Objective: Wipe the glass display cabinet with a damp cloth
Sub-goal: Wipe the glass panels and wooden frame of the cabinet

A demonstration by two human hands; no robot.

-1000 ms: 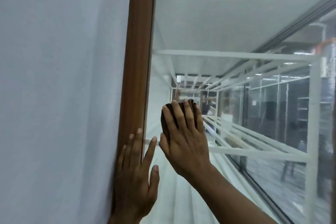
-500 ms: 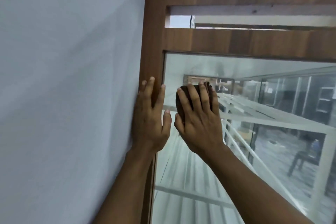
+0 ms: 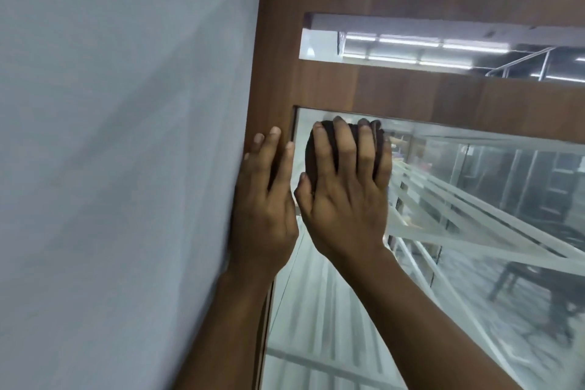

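The display cabinet has a brown wooden frame [image 3: 411,89] around a large glass pane [image 3: 474,231]. My right hand [image 3: 345,199] presses a dark brown cloth [image 3: 313,155] flat against the glass at the pane's top left corner, fingers spread over it. Most of the cloth is hidden under the fingers. My left hand [image 3: 266,209] lies flat and open on the frame's left upright, right beside the right hand. White shelves and reflections show through the glass.
A plain grey-white wall [image 3: 126,152] meets the cabinet's left edge. Above the pane, a narrow opening in the frame [image 3: 411,38] shows ceiling lights. A dark chair [image 3: 538,288] shows in the glass at lower right.
Both hands have slid upward along the cabinet, the right one carrying the cloth up the glass to the top left corner. My view has tilted up, revealing the cabinet's top frame.
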